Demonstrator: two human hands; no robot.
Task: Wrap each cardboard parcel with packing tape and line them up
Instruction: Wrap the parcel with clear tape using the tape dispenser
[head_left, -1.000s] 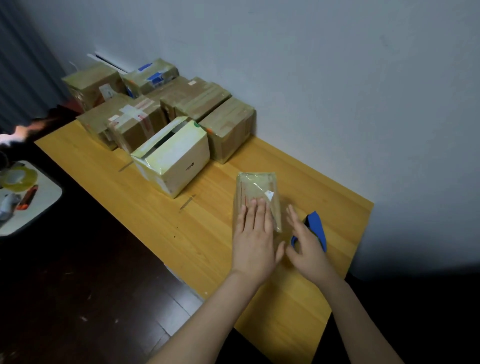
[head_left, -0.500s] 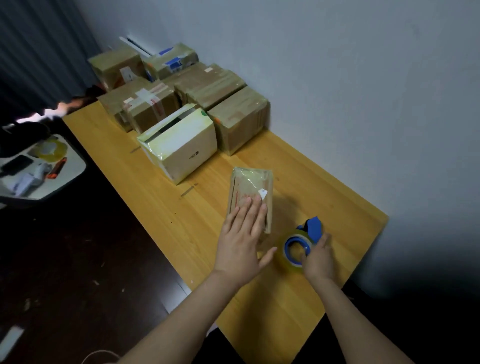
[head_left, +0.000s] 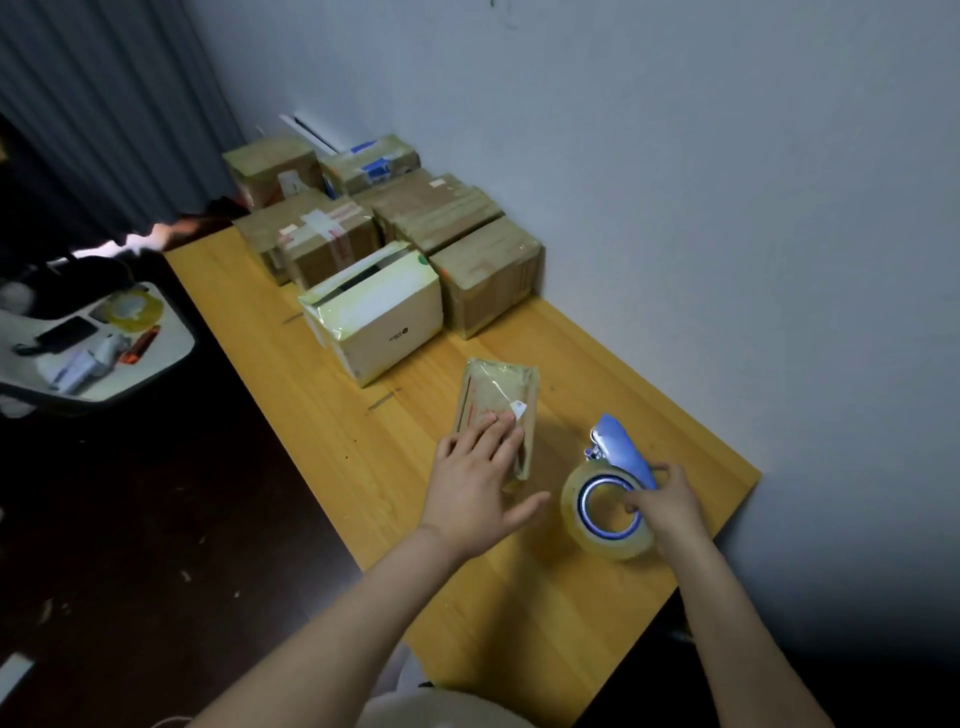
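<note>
A small flat cardboard parcel (head_left: 500, 400), shiny with clear tape, lies on the wooden table (head_left: 322, 415). My left hand (head_left: 475, 480) rests flat on its near end, fingers spread. To the right, my right hand (head_left: 667, 506) grips a tape dispenser (head_left: 608, 512) with a blue handle and a roll of clear packing tape, standing on the table apart from the parcel. Several taped parcels (head_left: 395, 254) are grouped at the far end by the wall, with a pale box (head_left: 376, 317) nearest.
The table's right edge runs along a white wall (head_left: 727, 208). Left of the table, a grey stool or tray (head_left: 150, 358) holds another tape roll, a phone and small tools. The floor is dark. A dark curtain hangs at the far left.
My right hand has picked up the tape dispenser and lifted the roll beside the parcel. My left hand stayed pressed on the parcel. The view has shifted, showing more of the left side.
</note>
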